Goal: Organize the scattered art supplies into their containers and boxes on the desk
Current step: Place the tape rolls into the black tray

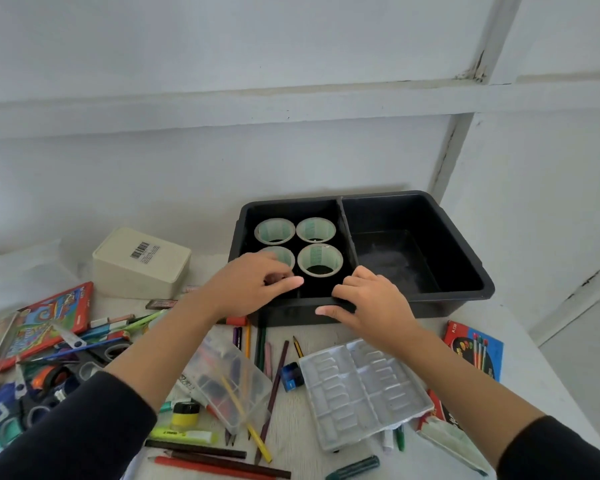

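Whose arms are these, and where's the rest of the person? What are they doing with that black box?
There is no robot here. A person wears a camera on their head, so you see only their two arms reaching forward. The left hand is over the tape rolls standing in the left half of the black bin; I cannot tell whether it holds one. The right hand grips the bin's near rim. On the desk around it lie pencils, scissors, a white tray and a cream box.
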